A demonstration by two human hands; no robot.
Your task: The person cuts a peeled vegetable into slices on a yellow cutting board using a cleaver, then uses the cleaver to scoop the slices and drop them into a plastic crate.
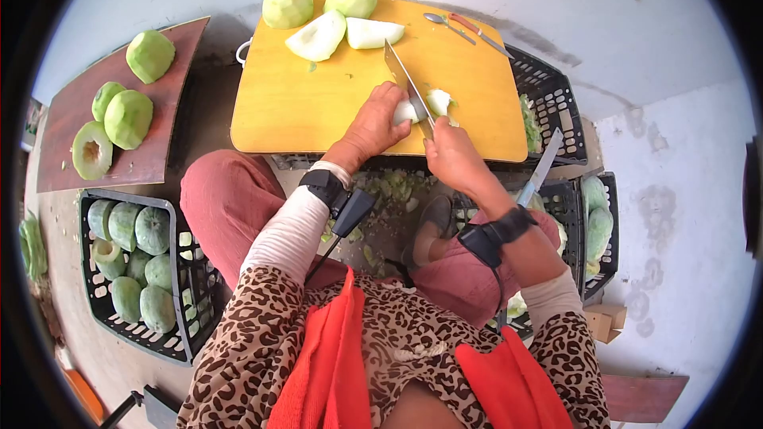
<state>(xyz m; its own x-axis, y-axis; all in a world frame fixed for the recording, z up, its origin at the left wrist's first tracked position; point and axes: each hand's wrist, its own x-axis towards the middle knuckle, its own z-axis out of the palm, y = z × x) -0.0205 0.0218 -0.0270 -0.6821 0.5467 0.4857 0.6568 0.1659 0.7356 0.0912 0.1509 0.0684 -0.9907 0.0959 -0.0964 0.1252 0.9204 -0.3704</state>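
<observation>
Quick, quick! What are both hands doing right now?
Left hand: fingers closed on a white melon piece.
Right hand: closed, holding a kitchen knife.

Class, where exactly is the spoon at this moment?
In the head view, the spoon lies near the far right corner of the yellow board, just left of the red-handled tool and beyond the right hand.

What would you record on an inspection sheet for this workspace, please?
Surface: yellow board, a few small scraps on it.
Job's things: broad knife, pale piece, larger cut pieces, two peeled fruits.
Clutter: spoon and red-handled knife at the far right corner; trimmings on the floor.
Hands: left hand steadying the pale piece; right hand gripping the broad knife.
Cables: black cable at each wrist.
Surroundings: brown board and crate of green fruit, left.
</observation>
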